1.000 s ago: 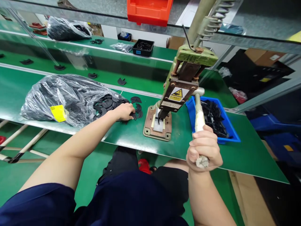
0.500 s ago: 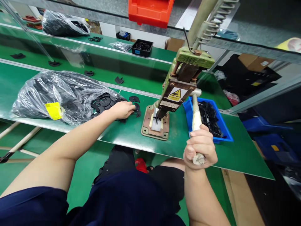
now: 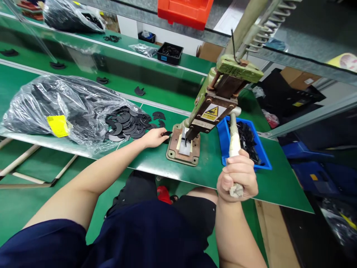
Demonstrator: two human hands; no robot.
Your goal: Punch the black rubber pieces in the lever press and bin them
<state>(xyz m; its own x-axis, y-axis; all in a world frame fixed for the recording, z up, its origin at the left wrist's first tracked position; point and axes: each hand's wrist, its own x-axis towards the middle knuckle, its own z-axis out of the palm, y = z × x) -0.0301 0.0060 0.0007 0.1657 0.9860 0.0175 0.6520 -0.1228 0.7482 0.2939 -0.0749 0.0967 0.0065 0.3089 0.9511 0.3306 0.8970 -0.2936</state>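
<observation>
Left hand (image 3: 154,137) pinches a black part (image 3: 167,133), mostly hidden by its fingers; right hand (image 3: 237,179) clenches the press lever (image 3: 233,139).

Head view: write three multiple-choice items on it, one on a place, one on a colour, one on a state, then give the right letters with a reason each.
1. Where is the blue bin?
A. right of the press
B. on the plastic bag
C. left of the bag

2. What colour is the label on the bag?
A. red
B. yellow
C. white

3. What is the right hand doing?
A. lying flat on the table
B. reaching into the bin
C. gripping the press handle

Answers:
1 A: the bin sits on the table just to the right of the press base.
2 B: a yellow label shows through the clear bag.
3 C: the fingers are wrapped round the end of the wrapped handle, while the left hand holds a black part beside the press base.
</observation>
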